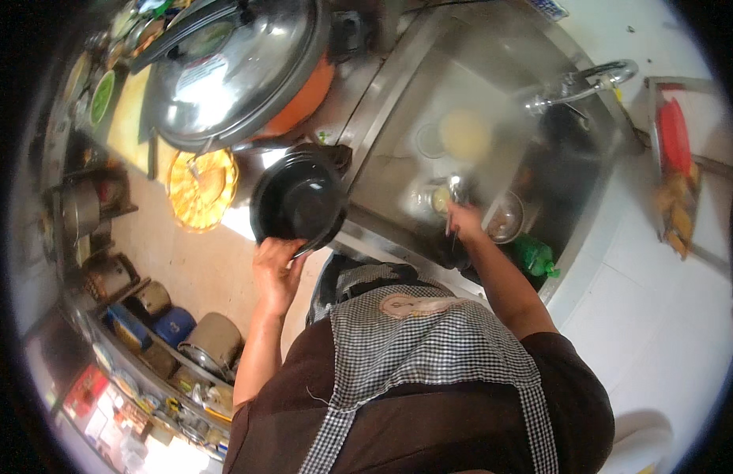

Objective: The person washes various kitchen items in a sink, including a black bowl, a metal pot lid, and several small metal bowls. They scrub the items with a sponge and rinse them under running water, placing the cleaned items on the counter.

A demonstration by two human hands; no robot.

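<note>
My left hand (276, 274) grips the rim of a black bowl (298, 201), which hangs tilted beside the sink's near left edge. No food shows inside it. Over the steel sink (396, 172), my right hand (466, 221) is closed around the thin handle of a metal utensil (455, 188), possibly a ladle. Touching or close to that utensil is a small round container (440, 200) with something yellowish in it; blur hides the details. A metal bowl (505, 218) lies just right of this hand. Farther in, a pale yellow round thing (465, 135) looks hazy.
A large lidded orange pot (301, 98) stands left of the sink. Below it is a yellow scalloped plate (202, 189), near a cutting board (128, 124) with a knife. A faucet (580, 89) juts over the basin. A green bottle (533, 256) lies at the right rim.
</note>
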